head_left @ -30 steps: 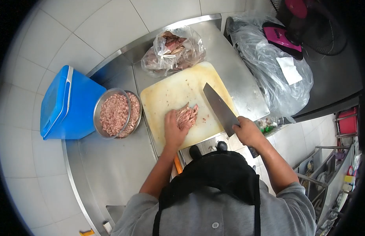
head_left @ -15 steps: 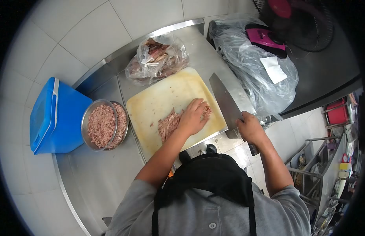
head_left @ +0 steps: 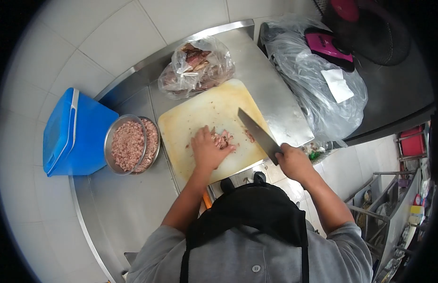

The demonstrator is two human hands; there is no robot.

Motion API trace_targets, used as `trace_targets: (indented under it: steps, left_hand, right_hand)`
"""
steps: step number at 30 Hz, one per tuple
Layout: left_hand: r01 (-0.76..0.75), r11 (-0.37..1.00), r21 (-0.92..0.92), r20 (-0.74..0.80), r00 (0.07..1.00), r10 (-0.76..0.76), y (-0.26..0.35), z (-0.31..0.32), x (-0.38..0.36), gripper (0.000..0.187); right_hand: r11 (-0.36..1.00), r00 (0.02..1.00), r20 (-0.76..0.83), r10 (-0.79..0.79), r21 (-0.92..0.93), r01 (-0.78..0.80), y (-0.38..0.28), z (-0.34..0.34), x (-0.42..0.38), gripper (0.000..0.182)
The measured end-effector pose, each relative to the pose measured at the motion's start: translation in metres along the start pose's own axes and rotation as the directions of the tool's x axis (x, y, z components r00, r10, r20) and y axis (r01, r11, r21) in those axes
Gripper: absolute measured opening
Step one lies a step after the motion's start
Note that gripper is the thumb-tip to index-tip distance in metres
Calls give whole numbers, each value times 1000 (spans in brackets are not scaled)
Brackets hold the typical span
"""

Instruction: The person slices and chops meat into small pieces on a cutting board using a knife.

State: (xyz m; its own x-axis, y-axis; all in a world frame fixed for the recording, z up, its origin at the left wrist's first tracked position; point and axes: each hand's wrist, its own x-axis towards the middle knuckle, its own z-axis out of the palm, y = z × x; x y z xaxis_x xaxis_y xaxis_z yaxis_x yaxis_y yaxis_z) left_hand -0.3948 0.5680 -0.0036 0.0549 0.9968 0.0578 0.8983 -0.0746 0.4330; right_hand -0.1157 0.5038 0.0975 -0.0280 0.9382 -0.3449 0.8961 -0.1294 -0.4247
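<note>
My left hand [head_left: 209,150] rests over a small pile of chopped meat [head_left: 223,140] on the cutting board [head_left: 181,118], its fingers apart, the thumb stretched along the near side of the pile. My right hand [head_left: 293,162] is closed around the handle of a large knife [head_left: 259,136], at the right edge of the board. The blade points up and left over the board, beside a few meat scraps [head_left: 249,136]. Left of the board, two round bowls overlap, the upper one a clear bowl [head_left: 129,144], both filled with diced meat.
A plastic bag of meat [head_left: 197,70] lies behind the board on the steel counter [head_left: 120,212]. At the left stands a blue cooler [head_left: 82,134]. Plastic wrapping [head_left: 318,85] and a fan [head_left: 370,33] are at the right, above a rack [head_left: 384,212].
My left hand has moved left on the board and its fingers have spread around the meat. The knife has swung from the board's right edge to over the board.
</note>
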Motion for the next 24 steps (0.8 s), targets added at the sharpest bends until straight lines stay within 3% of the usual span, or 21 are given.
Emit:
trace_targets:
  steps: [4, 9, 12, 16, 19, 22, 24]
  left_hand:
    - [71, 994, 84, -74, 995, -64, 4, 21, 4, 99]
    - [-152, 982, -110, 49, 986, 158, -28, 13, 6, 88]
    - [-147, 983, -108, -89, 986, 138, -20, 9, 5, 77]
    - [-202, 957, -211, -33, 979, 199, -24, 10, 0, 63]
    - [-158, 932, -327, -112, 985, 128, -31, 1, -3, 49]
    - [-249, 873, -418, -182, 965, 188, -46, 10, 3, 39]
    - [-352, 841, -411, -98, 934, 343, -57, 22, 12, 32]
  right_hand:
    - [993, 993, -10, -121, 4, 121, -32, 12, 28, 28]
    - [981, 994, 32, -106, -160, 110, -51, 9, 34, 24]
    - [960, 989, 59, -133, -239, 143, -58, 23, 41, 22]
    - [917, 965, 176, -192, -318, 241, -71, 20, 26, 21]
    - [911, 968, 144, -204, -333, 241, -65, 11, 8, 19]
    - [917, 978, 103, -181, -343, 206, -73, 5, 3, 18]
    - [918, 981, 93, -171, -346, 193, -79, 4, 7, 18]
